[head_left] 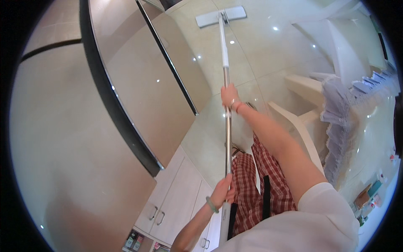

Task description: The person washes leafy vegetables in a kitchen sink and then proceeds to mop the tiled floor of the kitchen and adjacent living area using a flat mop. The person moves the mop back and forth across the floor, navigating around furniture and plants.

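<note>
A flat mop (228,130) with a long silver pole and white sections runs up the middle of the view. Its wide white head (205,19) lies on the tiled floor at the far end. Around the pole's lower part, just above the white grip, my left hand (222,191) is closed; a green bangle circles that wrist. Farther up the pole my right hand (229,95) grips it, with a red band on the wrist. The two hands are well apart along the pole.
To the left stands a large glossy beige refrigerator (138,84) with dark door edges. White cabinets (168,197) with metal handles are below it. On the right are a pale chair (300,126) and a table with a lace-edged cloth (336,113). Glossy floor tiles (264,50) reflect lights.
</note>
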Demonstrator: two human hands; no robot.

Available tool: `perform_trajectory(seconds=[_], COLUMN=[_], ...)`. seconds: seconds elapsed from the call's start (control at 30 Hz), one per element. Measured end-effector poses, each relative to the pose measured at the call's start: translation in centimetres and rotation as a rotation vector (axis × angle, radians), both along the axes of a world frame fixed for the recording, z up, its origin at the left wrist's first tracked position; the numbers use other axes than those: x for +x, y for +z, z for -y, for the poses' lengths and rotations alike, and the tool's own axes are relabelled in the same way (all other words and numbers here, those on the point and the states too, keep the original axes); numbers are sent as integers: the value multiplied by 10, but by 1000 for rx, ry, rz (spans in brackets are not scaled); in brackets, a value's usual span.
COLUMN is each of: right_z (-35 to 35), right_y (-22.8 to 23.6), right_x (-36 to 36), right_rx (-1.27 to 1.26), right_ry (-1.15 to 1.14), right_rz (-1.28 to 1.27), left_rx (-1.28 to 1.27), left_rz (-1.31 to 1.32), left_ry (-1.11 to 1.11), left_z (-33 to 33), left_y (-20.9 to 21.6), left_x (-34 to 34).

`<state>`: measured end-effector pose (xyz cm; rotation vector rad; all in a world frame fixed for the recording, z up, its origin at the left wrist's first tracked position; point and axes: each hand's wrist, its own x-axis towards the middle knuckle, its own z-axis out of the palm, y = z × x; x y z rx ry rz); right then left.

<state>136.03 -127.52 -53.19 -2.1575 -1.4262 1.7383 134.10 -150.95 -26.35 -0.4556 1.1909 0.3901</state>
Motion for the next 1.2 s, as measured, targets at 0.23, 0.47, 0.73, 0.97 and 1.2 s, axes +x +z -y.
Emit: perform_trajectory(seconds=[0.23,0.47,0.73,0.97,1.2], right_z=[238,298,185,-38,-49], right_y=[101,150,128,-6,-22], right_x=[58,71,42,-33,-54], right_rx=[-293,-465,-305,149,74], right_ry=[-163,-229,-252,48,24], right_rz=[-85,-80,-209,-138,-8], left_rx=[-72,68,-156,77,28], left_rz=[42,-231,-203,-171,-88], left_ry=[-168,-390,-300,35,97], left_z=[200,271,169,-37,-49], left_y=[108,144,105,3,-11], left_x=[18,29,21,-17,-20])
